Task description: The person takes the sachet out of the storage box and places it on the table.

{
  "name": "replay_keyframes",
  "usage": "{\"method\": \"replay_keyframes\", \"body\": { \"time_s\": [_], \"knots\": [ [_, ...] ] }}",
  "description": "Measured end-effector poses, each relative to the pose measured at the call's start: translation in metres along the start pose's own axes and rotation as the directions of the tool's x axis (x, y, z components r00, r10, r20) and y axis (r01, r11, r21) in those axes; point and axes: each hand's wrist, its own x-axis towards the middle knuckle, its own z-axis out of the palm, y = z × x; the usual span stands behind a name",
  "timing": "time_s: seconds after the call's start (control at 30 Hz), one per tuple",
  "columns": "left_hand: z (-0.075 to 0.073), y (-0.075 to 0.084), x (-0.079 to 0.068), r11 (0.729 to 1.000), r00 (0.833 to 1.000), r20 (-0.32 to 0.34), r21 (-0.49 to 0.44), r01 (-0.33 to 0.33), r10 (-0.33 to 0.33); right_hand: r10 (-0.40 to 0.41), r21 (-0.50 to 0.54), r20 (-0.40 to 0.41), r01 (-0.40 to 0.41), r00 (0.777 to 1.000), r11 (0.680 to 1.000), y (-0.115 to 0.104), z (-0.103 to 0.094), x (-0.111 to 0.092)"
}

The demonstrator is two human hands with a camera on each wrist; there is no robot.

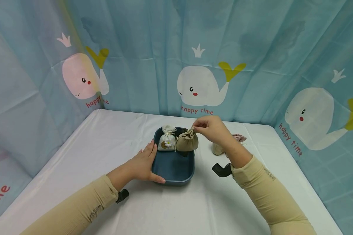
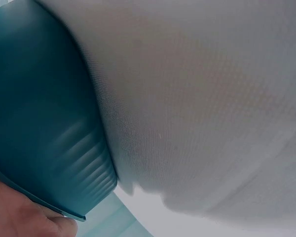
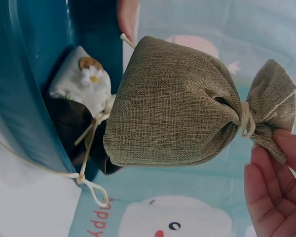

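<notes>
My right hand (image 1: 213, 129) pinches the gathered neck of a brown burlap drawstring pouch (image 3: 172, 106), which hangs over the right back part of a dark blue bin (image 1: 173, 166). A pale cord ties the pouch's neck. Inside the bin, at the back left, stands a white pouch (image 1: 166, 139) with a daisy on its front. A dark item (image 3: 71, 123) lies beside it, partly hidden under the burlap pouch. My left hand (image 1: 144, 164) rests along the bin's left side, fingers straight, thumb at the front rim.
More pouches, one tan (image 1: 217, 149) and one pinkish (image 1: 239, 137), lie on the white-covered table (image 1: 129, 212) to the right, partly behind my right forearm. A blue curtain (image 1: 141, 85) with whale prints borders the table at the back and sides.
</notes>
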Motion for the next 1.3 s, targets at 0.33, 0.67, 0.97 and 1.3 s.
{"method": "replay_keyframes", "body": {
  "time_s": [0.33, 0.67, 0.97, 1.3],
  "knots": [
    [0.001, 0.0, 0.0, 1.0, 1.0, -0.001, 0.008, 0.011, -0.011, 0.067, 0.015, -0.038, -0.066, 0.997, 0.998, 0.012, -0.018, -0.009],
    [0.0, 0.001, 0.0, 1.0, 1.0, 0.001, 0.005, 0.011, -0.011, 0.083, 0.004, -0.088, -0.083, 0.993, 0.997, 0.025, -0.031, -0.017],
    [0.0, 0.001, 0.001, 1.0, 1.0, 0.01, 0.004, 0.011, -0.011, 0.086, 0.02, -0.111, -0.084, 0.99, 0.996, 0.042, -0.038, -0.023],
    [0.0, 0.0, 0.001, 1.0, 1.0, 0.016, 0.005, 0.015, -0.015, 0.147, -0.003, -0.099, -0.148, 0.984, 0.989, 0.057, -0.038, -0.032]
  ]
}}
